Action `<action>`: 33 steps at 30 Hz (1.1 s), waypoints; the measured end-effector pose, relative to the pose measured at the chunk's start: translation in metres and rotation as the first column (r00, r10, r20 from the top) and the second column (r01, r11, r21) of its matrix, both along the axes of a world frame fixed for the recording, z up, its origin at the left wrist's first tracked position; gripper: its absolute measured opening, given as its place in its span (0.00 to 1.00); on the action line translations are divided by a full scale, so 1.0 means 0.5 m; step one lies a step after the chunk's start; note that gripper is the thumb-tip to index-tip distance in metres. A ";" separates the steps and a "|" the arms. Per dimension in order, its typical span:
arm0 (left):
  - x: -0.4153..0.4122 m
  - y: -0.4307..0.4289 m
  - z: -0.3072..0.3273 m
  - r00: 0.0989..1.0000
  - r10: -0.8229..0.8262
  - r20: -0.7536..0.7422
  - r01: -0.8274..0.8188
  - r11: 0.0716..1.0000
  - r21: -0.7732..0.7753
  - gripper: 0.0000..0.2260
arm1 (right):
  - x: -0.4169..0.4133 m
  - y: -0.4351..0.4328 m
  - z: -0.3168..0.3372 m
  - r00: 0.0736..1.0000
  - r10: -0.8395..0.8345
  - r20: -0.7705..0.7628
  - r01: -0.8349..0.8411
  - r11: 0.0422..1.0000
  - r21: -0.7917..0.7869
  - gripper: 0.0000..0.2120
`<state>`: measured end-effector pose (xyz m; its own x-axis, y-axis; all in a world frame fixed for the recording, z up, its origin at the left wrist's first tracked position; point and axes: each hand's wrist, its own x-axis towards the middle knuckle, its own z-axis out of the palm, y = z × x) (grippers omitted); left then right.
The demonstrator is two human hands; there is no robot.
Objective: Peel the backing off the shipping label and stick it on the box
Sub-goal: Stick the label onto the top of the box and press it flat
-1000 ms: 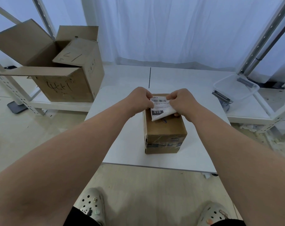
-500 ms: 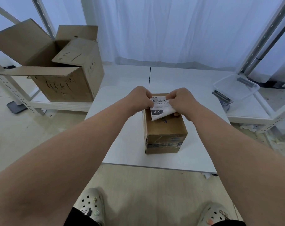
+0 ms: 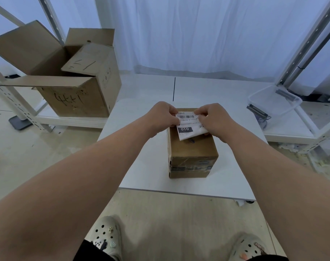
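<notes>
A small brown cardboard box (image 3: 192, 149), taped shut, stands on the white table (image 3: 141, 166) in front of me. Over its far top edge I hold a white shipping label (image 3: 188, 127) with a barcode and a black "010" patch. My left hand (image 3: 164, 115) pinches the label's left edge. My right hand (image 3: 215, 119) pinches its top right corner, fingers curled over the paper. The label's near corner hangs loose and slightly curled above the box top. Whether the backing has come apart from the label is hidden by my fingers.
A large open cardboard box (image 3: 70, 80) with handwriting sits on a low white shelf at the left. A clear plastic tub (image 3: 275, 100) rests on a shelf at the right. White curtains hang behind the table. My feet in pale clogs show at the bottom.
My right fingers have shifted slightly left along the label's top edge. The label and box stay almost where they were.
</notes>
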<state>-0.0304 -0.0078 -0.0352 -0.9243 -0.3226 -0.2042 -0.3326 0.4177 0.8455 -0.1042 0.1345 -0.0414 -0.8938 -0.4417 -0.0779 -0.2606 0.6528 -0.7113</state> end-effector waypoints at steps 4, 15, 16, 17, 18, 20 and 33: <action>0.003 -0.003 0.000 1.000 0.005 -0.013 -0.005 0.999 0.042 0.20 | 0.002 0.003 -0.001 0.999 -0.016 0.039 0.020 0.995 -0.097 0.13; -0.008 -0.002 0.004 1.000 0.010 0.003 -0.010 0.998 -0.065 0.20 | 0.003 -0.009 0.005 0.999 -0.020 0.044 0.021 1.000 -0.020 0.13; -0.009 -0.002 0.005 1.000 0.010 0.009 -0.010 0.998 -0.069 0.19 | 0.003 -0.009 0.007 0.999 -0.017 0.045 0.018 1.000 -0.016 0.13; -0.009 -0.002 0.005 1.000 0.009 0.012 -0.008 0.997 -0.072 0.19 | 0.003 -0.009 0.008 0.999 -0.015 0.043 0.015 1.000 -0.008 0.13; -0.009 -0.001 0.006 1.000 0.006 0.013 -0.005 0.997 -0.076 0.18 | 0.004 -0.010 0.009 0.999 -0.011 0.035 0.011 1.000 0.006 0.13; -0.008 0.003 0.010 1.000 0.000 0.010 0.000 0.996 -0.086 0.14 | 0.004 -0.011 0.011 1.000 -0.002 0.007 0.002 0.999 0.047 0.14; -0.013 0.011 0.009 1.000 0.000 0.018 0.003 0.990 -0.139 0.13 | 0.006 -0.009 0.012 1.000 -0.010 -0.004 0.010 0.995 0.096 0.14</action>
